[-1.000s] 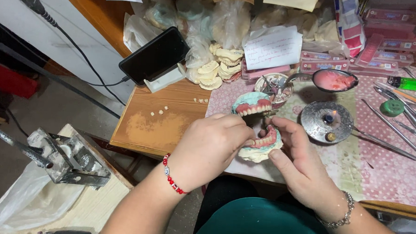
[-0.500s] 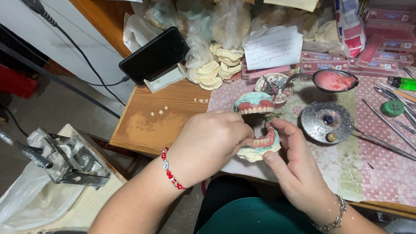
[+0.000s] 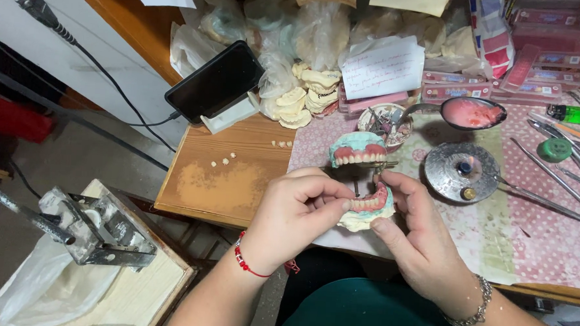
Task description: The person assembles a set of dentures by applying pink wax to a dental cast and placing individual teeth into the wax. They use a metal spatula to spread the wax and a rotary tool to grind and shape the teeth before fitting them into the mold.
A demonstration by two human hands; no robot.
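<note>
Fingers of left hand [image 3: 294, 215] and right hand [image 3: 417, 247] both grip denture model [image 3: 362, 186]; burner dish [image 3: 462, 172] near.

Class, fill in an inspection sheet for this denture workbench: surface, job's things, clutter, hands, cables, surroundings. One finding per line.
Surface: wooden bench with a worn pale patch; pink dotted cloth covers its right part.
Job's things: hinged denture model, pink gums, upper and lower rows of teeth, standing open.
Clutter: loose teeth, plaster casts, round metal burner dish, spoon of pink wax, green lighter, metal hand tools, phone on stand.
Hands: left hand pinches at the lower teeth; right hand steadies the model's base.
Cables: black cable runs to the phone.
Surroundings: metal press on a low stand, left.
</note>
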